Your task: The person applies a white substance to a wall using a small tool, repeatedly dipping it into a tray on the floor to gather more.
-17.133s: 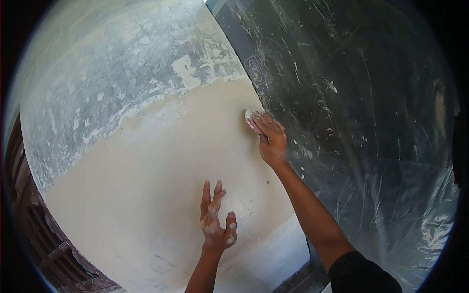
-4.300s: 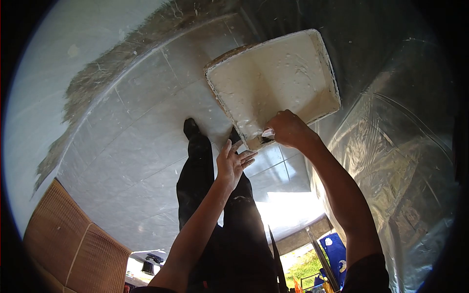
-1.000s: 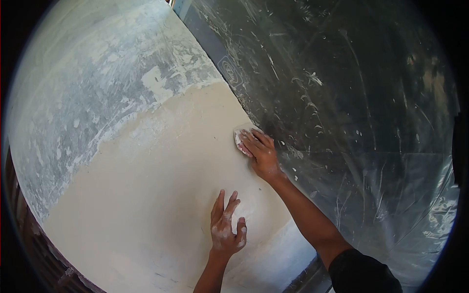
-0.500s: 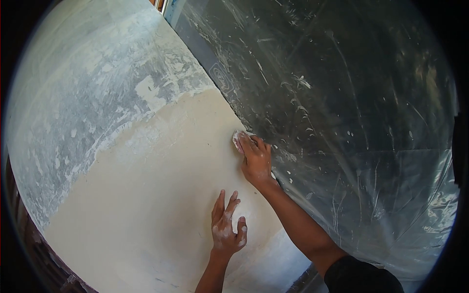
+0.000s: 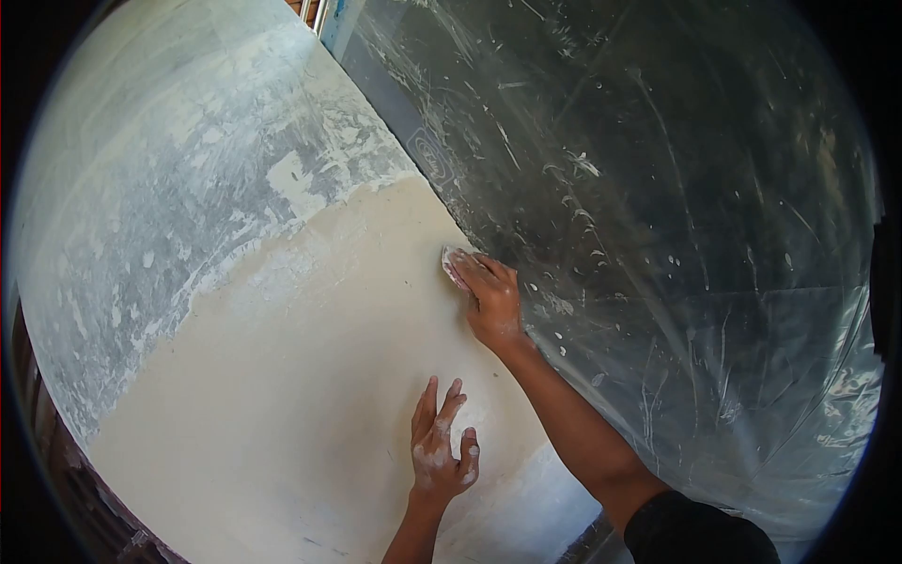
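Observation:
My right hand (image 5: 491, 296) is closed around a small pad (image 5: 455, 270), white-smeared with a pinkish edge, and presses it against the beige wall surface (image 5: 310, 376). That spot lies close to the border with the dark plastic sheet (image 5: 676, 216). Most of the pad is covered by my fingers, so its exact kind cannot be made out. Lower down, my left hand (image 5: 440, 451) has its fingers spread, with white powder or paste on them, and holds nothing. It is over the beige surface; whether it touches cannot be told.
Beyond the beige area, a rough grey band (image 5: 207, 188) has patchy white coating and flakes. White splashes and creases mark the plastic sheet along the right. A paler bluish patch (image 5: 536, 508) lies at the lower edge, near my right forearm.
My right hand has slid the pad slightly left along the surface. The view has shifted a little; my left hand keeps the same spread pose.

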Demonstrator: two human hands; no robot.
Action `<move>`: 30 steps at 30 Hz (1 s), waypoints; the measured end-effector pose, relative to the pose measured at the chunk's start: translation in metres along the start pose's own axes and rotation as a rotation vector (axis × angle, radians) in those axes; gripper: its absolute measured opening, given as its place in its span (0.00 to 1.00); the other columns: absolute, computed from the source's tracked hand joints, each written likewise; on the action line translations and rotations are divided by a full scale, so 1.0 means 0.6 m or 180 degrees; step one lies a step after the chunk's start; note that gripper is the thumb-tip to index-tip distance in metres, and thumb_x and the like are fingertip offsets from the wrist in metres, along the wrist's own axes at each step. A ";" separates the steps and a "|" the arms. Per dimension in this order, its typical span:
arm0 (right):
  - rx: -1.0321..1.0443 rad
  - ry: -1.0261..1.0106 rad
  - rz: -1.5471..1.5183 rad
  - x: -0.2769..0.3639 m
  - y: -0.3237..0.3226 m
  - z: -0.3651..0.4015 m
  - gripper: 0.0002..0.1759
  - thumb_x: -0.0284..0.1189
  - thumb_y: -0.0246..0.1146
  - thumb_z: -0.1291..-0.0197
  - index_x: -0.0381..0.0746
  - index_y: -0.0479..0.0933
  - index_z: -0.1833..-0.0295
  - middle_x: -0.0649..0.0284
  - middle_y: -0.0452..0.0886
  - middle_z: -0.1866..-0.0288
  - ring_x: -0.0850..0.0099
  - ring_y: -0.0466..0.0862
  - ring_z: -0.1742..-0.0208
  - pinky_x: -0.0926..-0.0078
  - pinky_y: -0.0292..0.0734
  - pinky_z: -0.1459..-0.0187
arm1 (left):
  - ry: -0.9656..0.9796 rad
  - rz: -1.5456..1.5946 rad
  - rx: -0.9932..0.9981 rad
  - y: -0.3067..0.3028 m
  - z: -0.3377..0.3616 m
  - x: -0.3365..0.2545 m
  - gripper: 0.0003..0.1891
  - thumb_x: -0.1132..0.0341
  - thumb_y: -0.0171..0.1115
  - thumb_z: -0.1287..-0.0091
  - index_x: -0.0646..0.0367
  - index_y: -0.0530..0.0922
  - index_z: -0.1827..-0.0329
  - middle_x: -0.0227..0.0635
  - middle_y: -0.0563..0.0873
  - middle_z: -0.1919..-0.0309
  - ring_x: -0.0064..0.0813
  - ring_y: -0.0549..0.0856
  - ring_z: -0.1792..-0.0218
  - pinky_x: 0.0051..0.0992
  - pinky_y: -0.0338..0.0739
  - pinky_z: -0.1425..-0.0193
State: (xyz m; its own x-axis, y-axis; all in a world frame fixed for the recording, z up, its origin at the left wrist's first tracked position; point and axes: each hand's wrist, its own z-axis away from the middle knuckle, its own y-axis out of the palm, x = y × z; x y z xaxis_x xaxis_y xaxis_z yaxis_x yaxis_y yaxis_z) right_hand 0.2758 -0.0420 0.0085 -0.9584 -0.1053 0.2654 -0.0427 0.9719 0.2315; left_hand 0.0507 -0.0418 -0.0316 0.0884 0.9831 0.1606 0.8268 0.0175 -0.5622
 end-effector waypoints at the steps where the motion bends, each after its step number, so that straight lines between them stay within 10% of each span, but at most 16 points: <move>1: 0.0112 -0.0161 -0.0036 -0.008 0.008 0.004 0.33 0.13 0.61 0.50 0.41 0.79 0.35 0.57 0.84 0.37 0.56 0.78 0.33 0.56 0.66 0.35 | -0.0018 0.0014 -0.0001 -0.001 0.002 -0.001 0.22 0.69 0.56 0.30 0.64 0.70 0.34 0.52 0.82 0.35 0.62 0.70 0.26 0.57 0.64 0.26; 8: 0.1037 0.0043 -0.0092 0.047 -0.104 0.338 0.35 0.13 0.63 0.52 0.44 0.81 0.35 0.61 0.82 0.33 0.59 0.77 0.30 0.56 0.65 0.31 | -0.0067 -0.0026 0.0011 -0.007 0.008 0.004 0.22 0.70 0.56 0.30 0.63 0.70 0.33 0.51 0.82 0.35 0.62 0.70 0.26 0.55 0.64 0.25; 16: -0.0163 0.0675 -0.0153 0.006 -0.029 0.028 0.31 0.11 0.59 0.49 0.36 0.78 0.35 0.55 0.83 0.35 0.52 0.79 0.35 0.56 0.70 0.38 | -0.0093 0.0029 -0.0101 0.000 0.011 0.014 0.21 0.68 0.55 0.29 0.63 0.72 0.34 0.52 0.83 0.36 0.60 0.70 0.26 0.51 0.67 0.26; 30: 0.0229 0.0752 0.0608 0.060 -0.011 0.123 0.29 0.12 0.60 0.45 0.33 0.77 0.35 0.51 0.84 0.40 0.54 0.80 0.40 0.56 0.70 0.42 | 0.0022 0.0076 -0.0053 -0.023 0.024 0.009 0.21 0.69 0.55 0.30 0.65 0.72 0.35 0.53 0.82 0.35 0.62 0.71 0.27 0.56 0.65 0.27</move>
State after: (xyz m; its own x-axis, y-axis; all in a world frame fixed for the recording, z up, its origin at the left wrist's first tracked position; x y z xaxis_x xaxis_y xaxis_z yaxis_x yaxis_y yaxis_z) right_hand 0.2206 -0.0369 -0.0527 -0.8591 0.0429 0.5099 0.1039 0.9903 0.0917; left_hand 0.0321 -0.0343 -0.0346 0.1120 0.9819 0.1529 0.8335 -0.0091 -0.5524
